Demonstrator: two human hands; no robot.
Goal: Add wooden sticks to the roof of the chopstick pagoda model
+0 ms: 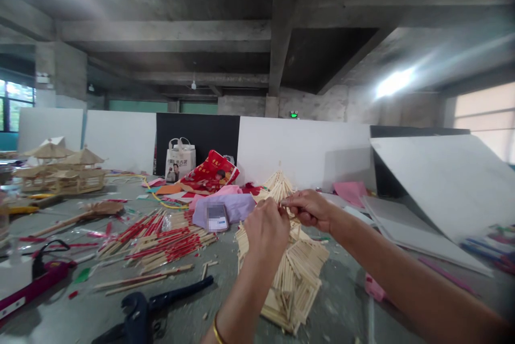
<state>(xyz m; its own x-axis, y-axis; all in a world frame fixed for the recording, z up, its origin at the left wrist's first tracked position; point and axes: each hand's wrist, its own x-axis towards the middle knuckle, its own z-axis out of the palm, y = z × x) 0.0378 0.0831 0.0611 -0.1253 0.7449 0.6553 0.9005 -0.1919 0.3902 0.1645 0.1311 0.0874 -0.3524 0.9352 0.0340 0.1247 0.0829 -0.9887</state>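
Left hand (267,226) curled, right hand (309,207) pinching, contents unclear, over stick model (301,269): likely light, fragile; best held by its base (275,313).

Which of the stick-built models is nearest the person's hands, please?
The model in the middle, by the left hand and right hand; the pavilions stand apart, at far left.

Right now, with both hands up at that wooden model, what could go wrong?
The left hand and right hand work close together by the stick model, so a slip might knock some thin sticks loose. The left forearm passes very near the model's lower part and could brush it. The dark blue tool lies on the left forearm's outer side; a wide sweep might bump it.
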